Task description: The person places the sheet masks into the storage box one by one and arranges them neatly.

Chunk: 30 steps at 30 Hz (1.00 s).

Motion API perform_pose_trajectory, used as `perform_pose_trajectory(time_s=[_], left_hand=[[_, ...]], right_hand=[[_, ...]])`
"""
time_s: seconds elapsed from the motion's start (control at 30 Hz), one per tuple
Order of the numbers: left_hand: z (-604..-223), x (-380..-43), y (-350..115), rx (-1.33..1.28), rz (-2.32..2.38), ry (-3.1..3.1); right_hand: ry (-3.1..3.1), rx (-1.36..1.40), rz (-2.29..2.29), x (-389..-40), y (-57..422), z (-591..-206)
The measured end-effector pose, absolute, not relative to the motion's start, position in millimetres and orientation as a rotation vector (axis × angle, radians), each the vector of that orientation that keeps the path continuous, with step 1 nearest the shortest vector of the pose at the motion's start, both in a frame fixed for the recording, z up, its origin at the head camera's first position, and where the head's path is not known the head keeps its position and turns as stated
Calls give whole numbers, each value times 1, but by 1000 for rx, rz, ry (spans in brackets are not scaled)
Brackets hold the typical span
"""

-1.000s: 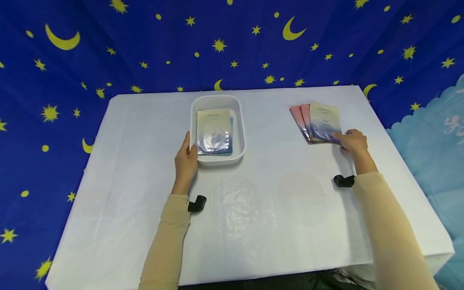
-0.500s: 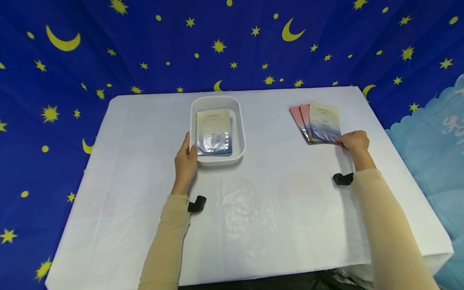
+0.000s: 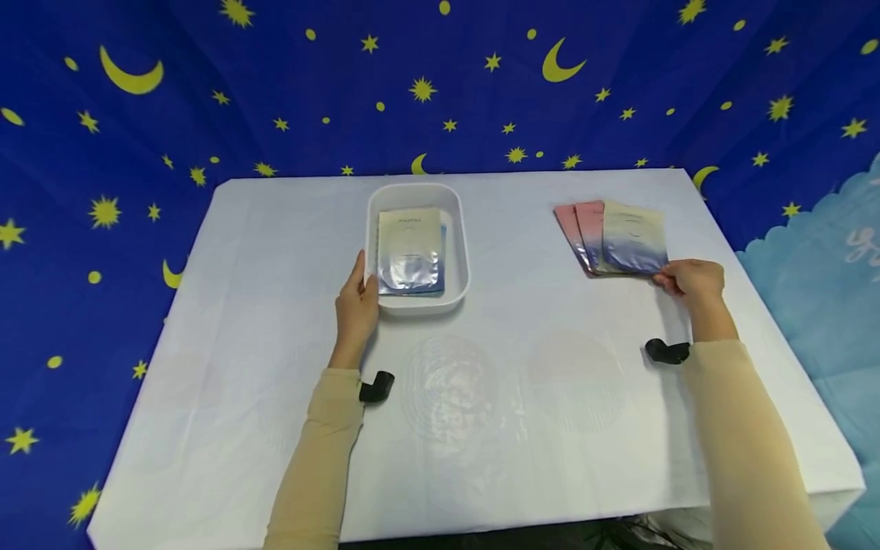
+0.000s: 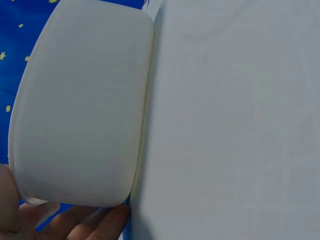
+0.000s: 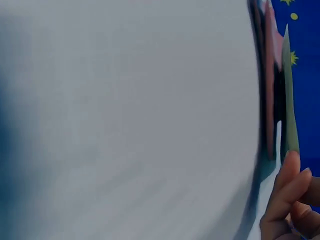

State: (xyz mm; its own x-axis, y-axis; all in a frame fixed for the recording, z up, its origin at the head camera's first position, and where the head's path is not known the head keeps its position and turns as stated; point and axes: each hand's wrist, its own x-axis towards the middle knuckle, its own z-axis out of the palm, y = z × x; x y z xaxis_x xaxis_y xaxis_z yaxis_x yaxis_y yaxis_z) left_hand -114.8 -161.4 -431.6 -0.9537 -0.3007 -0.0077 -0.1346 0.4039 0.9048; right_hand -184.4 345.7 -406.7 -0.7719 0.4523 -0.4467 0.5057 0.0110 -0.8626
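Observation:
My left hand [image 3: 356, 313] grips the near left side of a white plastic tray [image 3: 426, 307], thumb by the rim and fingers along the outer wall. Inside lies a cream-and-blue sheet mask packet [image 3: 409, 244], with a blue edge showing beneath it. At the back right, my right hand [image 3: 697, 284] pinches the near right corner of another cream-and-blue sheet mask packet [image 3: 634, 237]. Pink packets [image 3: 569, 229] fan out to its left, partly covered by it. Seen edge-on in the right wrist view, the pinched packet [image 5: 290, 100] stands apart from the pink ones [image 5: 269, 90].
A white cloth covers the table [image 3: 509, 428], with faint round marks in its middle. Behind hangs a dark blue curtain [image 3: 474, 92] with yellow stars and moons. Light blue fabric [image 3: 818, 290] hangs at the right. Black wrist mounts [image 3: 376, 387] stick out from both sleeves.
The right hand has moved rightward, and the top cream-and-blue packet has slid right with it, uncovering more of the packets beneath. The left hand and tray hold their place.

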Motion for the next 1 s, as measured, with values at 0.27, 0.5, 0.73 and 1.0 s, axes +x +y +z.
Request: perform_pose_trajectory(time_s=[0.27,0.5,0.73,1.0], left_hand=[[-430,-116,-163,398,-1599,-2510],[-432,-117,-164,431,-1629,-2508],[-432,-117,-164,411,-1611,-2503],[-433,-116,-164,405,-1604,-2502]], right_hand=[[2076,1055,-2346,-194,349,-417],[2023,621,-2647,-230,345,-457],[2019,483,-2572,-214,259,-411],[2048,57,-2539,-234,206,-453]])
